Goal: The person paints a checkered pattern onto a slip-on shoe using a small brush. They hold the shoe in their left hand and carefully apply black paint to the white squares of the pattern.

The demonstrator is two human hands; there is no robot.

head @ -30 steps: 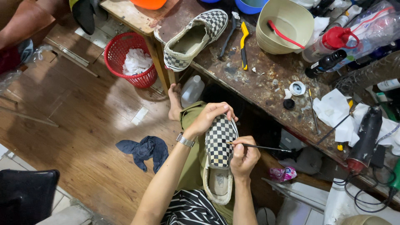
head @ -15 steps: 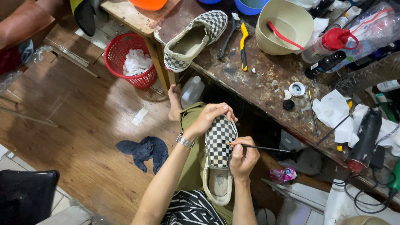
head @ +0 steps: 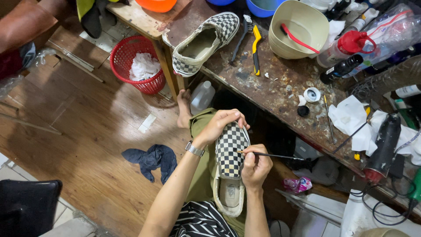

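One head-worn camera looks steeply down, close over the lap.

A stained wooden workbench (head: 280, 83) is the landmark. On it lie a second checkered shoe (head: 202, 40), a yellow-handled brush (head: 256, 46), a beige bowl (head: 299, 30) and white tissues (head: 351, 118). Left of it stands a red basket (head: 137, 63); below-left, on the floor, lies a blue rag (head: 151, 160).
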